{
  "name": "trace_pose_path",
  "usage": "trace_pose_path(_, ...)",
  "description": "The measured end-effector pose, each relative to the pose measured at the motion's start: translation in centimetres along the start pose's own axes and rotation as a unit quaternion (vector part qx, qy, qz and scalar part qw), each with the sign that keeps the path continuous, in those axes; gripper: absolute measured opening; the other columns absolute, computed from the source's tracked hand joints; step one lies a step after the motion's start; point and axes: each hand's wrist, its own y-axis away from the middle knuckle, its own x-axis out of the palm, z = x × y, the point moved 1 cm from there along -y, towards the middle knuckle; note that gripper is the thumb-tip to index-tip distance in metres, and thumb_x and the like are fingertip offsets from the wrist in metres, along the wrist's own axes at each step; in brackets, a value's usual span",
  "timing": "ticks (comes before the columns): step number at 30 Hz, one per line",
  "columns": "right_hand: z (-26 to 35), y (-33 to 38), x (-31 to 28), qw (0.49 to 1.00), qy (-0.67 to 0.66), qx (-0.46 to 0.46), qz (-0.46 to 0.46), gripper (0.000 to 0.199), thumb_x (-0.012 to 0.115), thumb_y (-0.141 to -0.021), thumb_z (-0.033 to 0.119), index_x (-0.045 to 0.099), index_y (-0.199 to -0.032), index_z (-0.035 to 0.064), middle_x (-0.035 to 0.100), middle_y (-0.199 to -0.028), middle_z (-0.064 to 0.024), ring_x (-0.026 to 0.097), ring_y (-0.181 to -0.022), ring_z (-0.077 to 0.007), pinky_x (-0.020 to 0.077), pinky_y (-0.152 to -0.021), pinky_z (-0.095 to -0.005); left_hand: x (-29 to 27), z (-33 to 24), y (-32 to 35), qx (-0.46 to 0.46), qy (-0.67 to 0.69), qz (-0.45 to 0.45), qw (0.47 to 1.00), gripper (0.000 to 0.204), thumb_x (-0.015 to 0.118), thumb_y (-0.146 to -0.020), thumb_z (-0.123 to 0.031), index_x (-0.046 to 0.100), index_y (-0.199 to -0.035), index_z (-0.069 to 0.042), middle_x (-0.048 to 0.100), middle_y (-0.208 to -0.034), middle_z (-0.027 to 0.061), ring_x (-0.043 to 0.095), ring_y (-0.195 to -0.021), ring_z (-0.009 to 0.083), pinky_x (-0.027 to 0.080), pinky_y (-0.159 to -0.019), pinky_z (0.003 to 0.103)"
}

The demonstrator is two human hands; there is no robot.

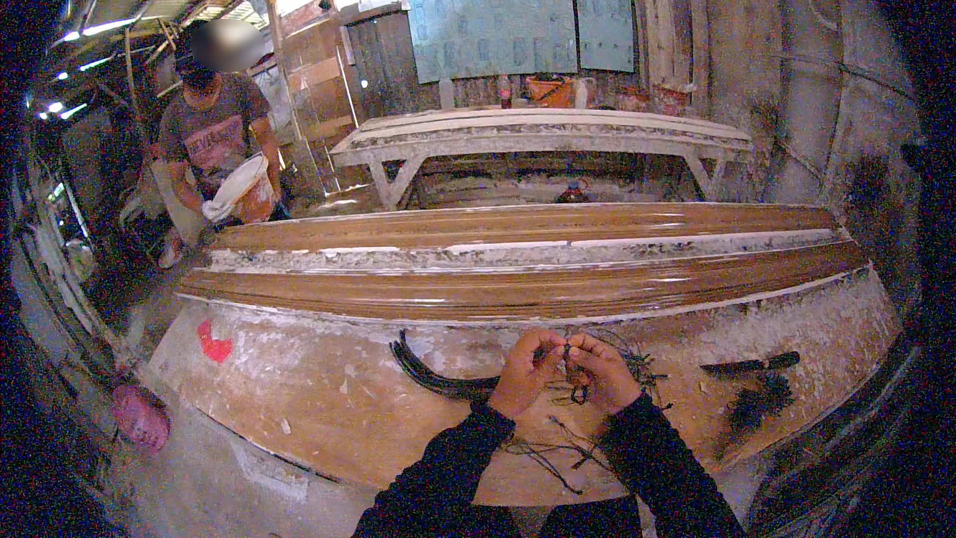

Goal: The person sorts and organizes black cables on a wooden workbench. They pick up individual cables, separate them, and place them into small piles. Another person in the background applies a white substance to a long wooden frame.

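Above the near part of the worktable [329, 389], my left hand [525, 375] and my right hand [607, 375] meet with fingertips pinched together. Between them they grip a thin black cord [579, 396], whose lower end hangs in a small loop. A curved bundle of black cords [428, 379] lies beside my left hand, partly hidden by it. More loose black cords [553, 456] are scattered below my hands, and some thin tangled strands [642, 364] lie beyond the right one.
To the right lie a dark knife [752, 364] and a black fuzzy clump [762, 403]. Long glossy brown strips [498, 291] span the table's far side. A red scrap [214, 343] rests at left. Behind stands a pale bench [538, 130]; a person [221, 125] holds a white-and-orange container [244, 189].
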Motion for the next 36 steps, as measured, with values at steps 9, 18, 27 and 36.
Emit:
trace_pose_path(9,-0.9,-0.5,-1.1,0.999,0.025,-0.029,0.011,0.012,0.058,-0.078,0.016,0.052,-0.085,0.0092,0.054,-0.073,0.0014,0.049,-0.064,-0.0078,0.0393,-0.055,-0.0194,0.0,-1.3,0.1,0.082,-0.066,-0.045,0.993,0.012,0.056,-0.081,-0.016,0.054,-0.085,-0.004,0.051,-0.077,0.0044,0.048,-0.068,0.0126,0.040,-0.059,0.024)
trace_pose_path(18,-1.9,-1.0,-2.3,0.991,0.118,-0.064,-0.017,0.013,0.060,-0.077,0.017,0.054,-0.085,0.0075,0.056,-0.078,0.0010,0.051,-0.069,-0.0087,0.0425,-0.063,-0.0221,0.1,-1.6,0.0,0.145,-0.100,-0.095,0.980,0.011,0.057,-0.080,-0.014,0.056,-0.080,-0.003,0.051,-0.072,0.0054,0.048,-0.064,0.0147,0.040,-0.057,0.026)
trace_pose_path(27,-1.9,-1.1,-2.3,0.987,0.137,-0.079,-0.020,0.015,0.062,-0.077,0.020,0.054,-0.081,0.0084,0.055,-0.077,0.0016,0.050,-0.069,-0.0076,0.0417,-0.063,-0.0214,0.3,-1.5,0.4,0.088,-0.109,-0.109,0.984,0.014,0.057,-0.080,-0.017,0.053,-0.078,-0.004,0.050,-0.072,0.0058,0.048,-0.063,0.0152,0.041,-0.058,0.026)
trace_pose_path(36,-1.5,-0.9,-1.5,0.990,0.108,-0.076,-0.045,0.008,0.060,-0.077,0.011,0.054,-0.081,0.0091,0.053,-0.071,0.0032,0.048,-0.061,-0.0057,0.0385,-0.052,-0.0188,0.3,-2.2,0.6,0.097,-0.117,-0.100,0.983,0.011,0.058,-0.079,-0.014,0.056,-0.080,-0.003,0.053,-0.075,0.0066,0.051,-0.061,0.0146,0.042,-0.055,0.025)
